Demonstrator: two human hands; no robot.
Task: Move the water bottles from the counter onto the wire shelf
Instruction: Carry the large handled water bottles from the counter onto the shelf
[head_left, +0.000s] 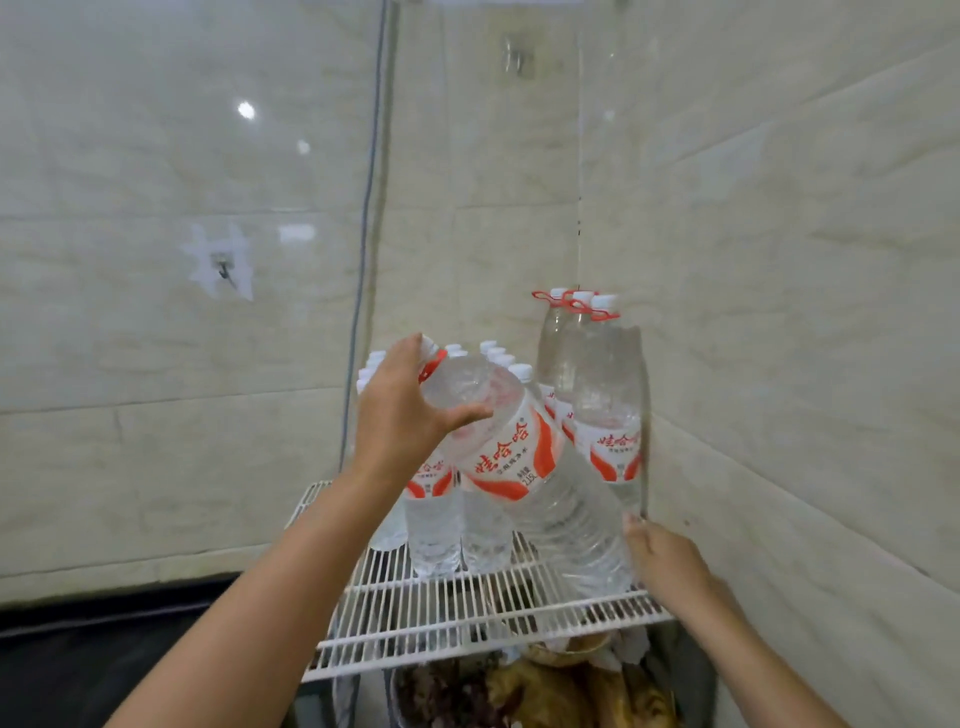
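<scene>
Clear plastic: a big water bottle with a red and white label (524, 467) leans to the left, its bottom on the white wire shelf (467, 613).
Left hand (402, 415): fingers wrapped around the big bottle's neck, just under its white cap.
Right hand (667, 564): fingers spread flat against the bottle's bottom end, at the right side of the shelf.
Small clear bottles with white caps (434, 514): standing up in a group on the shelf, behind the leaning bottle.
Tall clear bottles with red handle rings (597, 395): standing at the back right, close to the pale tiled wall (779, 260).
</scene>
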